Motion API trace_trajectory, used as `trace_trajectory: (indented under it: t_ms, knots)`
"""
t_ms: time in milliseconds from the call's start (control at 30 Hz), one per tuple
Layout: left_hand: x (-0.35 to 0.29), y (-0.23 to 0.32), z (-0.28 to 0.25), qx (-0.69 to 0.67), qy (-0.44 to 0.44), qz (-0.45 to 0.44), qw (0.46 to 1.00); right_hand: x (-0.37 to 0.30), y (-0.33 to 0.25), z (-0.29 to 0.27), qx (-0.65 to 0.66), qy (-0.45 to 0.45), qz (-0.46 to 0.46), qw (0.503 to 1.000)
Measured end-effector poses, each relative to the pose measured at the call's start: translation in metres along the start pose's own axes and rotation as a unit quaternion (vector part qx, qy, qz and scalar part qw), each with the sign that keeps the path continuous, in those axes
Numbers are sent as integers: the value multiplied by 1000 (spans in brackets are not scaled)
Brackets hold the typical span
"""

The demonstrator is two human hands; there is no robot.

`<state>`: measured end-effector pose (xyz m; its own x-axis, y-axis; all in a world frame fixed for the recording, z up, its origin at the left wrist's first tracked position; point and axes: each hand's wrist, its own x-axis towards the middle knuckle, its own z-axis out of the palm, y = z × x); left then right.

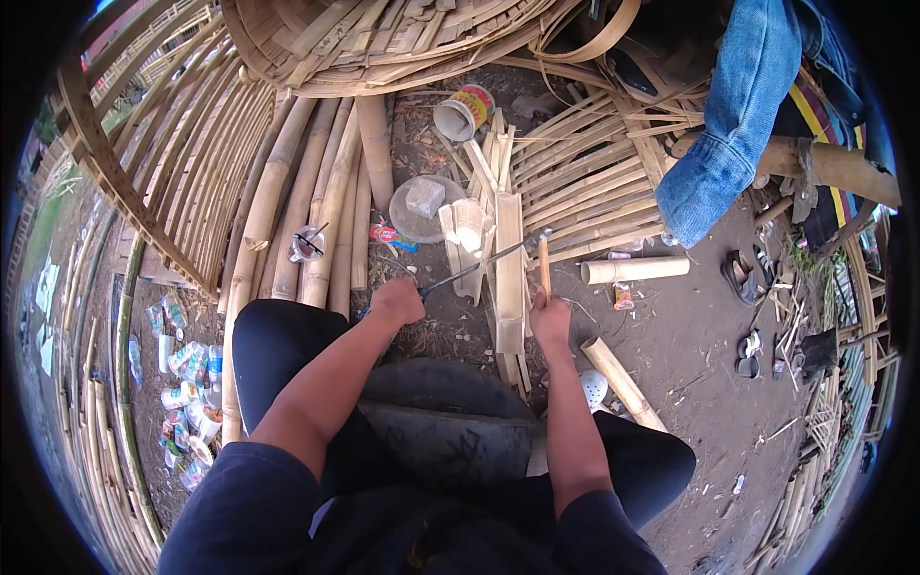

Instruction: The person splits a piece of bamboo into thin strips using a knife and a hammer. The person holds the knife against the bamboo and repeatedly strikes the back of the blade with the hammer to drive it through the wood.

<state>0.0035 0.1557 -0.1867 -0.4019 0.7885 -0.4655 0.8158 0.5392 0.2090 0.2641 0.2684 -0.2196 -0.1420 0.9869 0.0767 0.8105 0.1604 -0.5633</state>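
My left hand (398, 301) is closed round the handle end of a long, thin, dark metal tool (470, 275), which looks like a knife. Its far end reaches right, across a pale split bamboo piece (510, 287) lying lengthwise in front of me. My right hand (549, 321) grips the wooden handle of a hammer (544, 264), held upright just right of the bamboo. The small metal head of the hammer is close to the tool's tip; I cannot tell whether they touch.
Bamboo poles (316, 201) lie ahead on the left, beside a slatted bamboo frame (192, 163). A stone block (425, 198), a tub (464, 112) and bamboo slats (585, 182) lie ahead. Cut bamboo (634, 270) lies right. Plastic bottles (192, 364) litter the left; denim (733, 125) hangs upper right.
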Motion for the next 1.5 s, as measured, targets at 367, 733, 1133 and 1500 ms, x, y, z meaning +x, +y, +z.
trace_trajectory:
  t_ms: [367, 733, 1133, 1500]
  knots:
    - [-4, -9, 9, -34, 30, -25, 999, -10, -72, -40, 237, 241, -179, 924]
    - [3, -7, 28, -16, 15, -22, 1000, -9, -46, -16, 61, 79, -68, 993]
    - [15, -4, 32, -43, 2, -23, 999, -58, 77, 71, -91, -100, 83, 987]
    - [29, -19, 60, -82, 42, -31, 995, 1, -63, -35, 219, 272, -174, 921]
